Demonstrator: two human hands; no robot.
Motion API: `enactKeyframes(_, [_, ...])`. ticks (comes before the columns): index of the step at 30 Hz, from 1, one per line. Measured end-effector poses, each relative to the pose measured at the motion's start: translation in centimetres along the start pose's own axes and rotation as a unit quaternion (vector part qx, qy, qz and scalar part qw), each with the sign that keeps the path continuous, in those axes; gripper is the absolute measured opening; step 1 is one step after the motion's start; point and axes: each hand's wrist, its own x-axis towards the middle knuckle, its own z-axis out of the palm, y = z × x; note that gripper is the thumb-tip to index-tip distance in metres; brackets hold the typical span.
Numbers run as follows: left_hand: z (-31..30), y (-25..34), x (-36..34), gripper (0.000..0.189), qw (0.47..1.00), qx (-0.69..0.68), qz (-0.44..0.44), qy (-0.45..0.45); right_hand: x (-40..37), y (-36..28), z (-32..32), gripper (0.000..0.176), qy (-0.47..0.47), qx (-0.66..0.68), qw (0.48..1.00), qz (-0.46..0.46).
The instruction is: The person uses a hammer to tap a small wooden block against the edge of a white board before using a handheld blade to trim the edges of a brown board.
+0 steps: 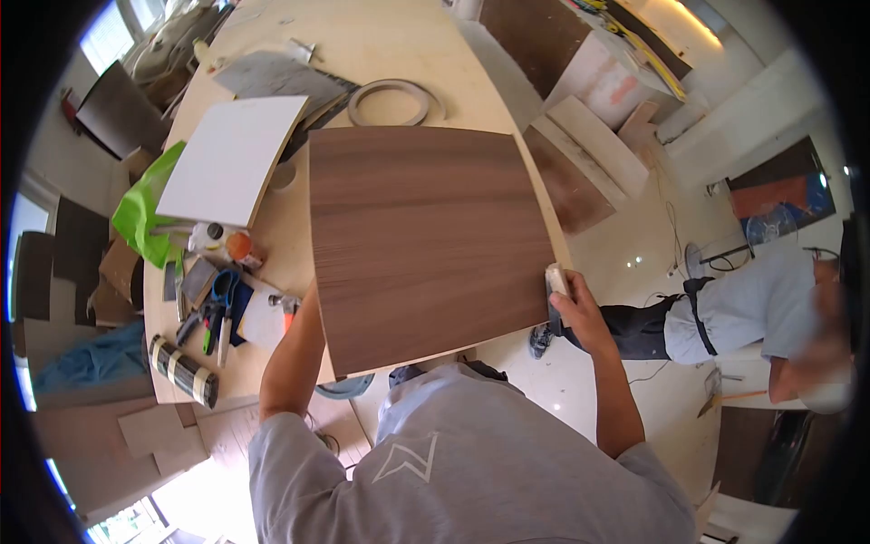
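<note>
A brown wood-grain board (426, 245) lies over the near part of the long workbench, its near edge close to my body. My right hand (583, 311) is closed round a small pale block (556, 279) with a dark lower part, held against the board's right edge near the corner. My left forearm reaches to the board's left edge, and the board hides my left hand. Behind the board, a coil of edge strip (390, 102) rests on the bench. A white panel (234, 160) lies to the left.
Blue-handled scissors (225, 288), a hammer (286, 304), bottles (210, 238) and a dark taped roll (184, 370) crowd the bench's left side (168, 317). Green plastic (148, 208) hangs over its edge. Another person (725, 317) stands at the right. Boards (580, 154) lie beyond the bench.
</note>
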Motion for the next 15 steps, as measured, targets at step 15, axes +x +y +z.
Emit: enactKeyframes(15, [6.0,-0.4,-8.5,0.038,0.996,-0.088,0.004,-0.008,0.0,-3.5,0.7,0.05,-0.017,-0.001,1.0,0.024])
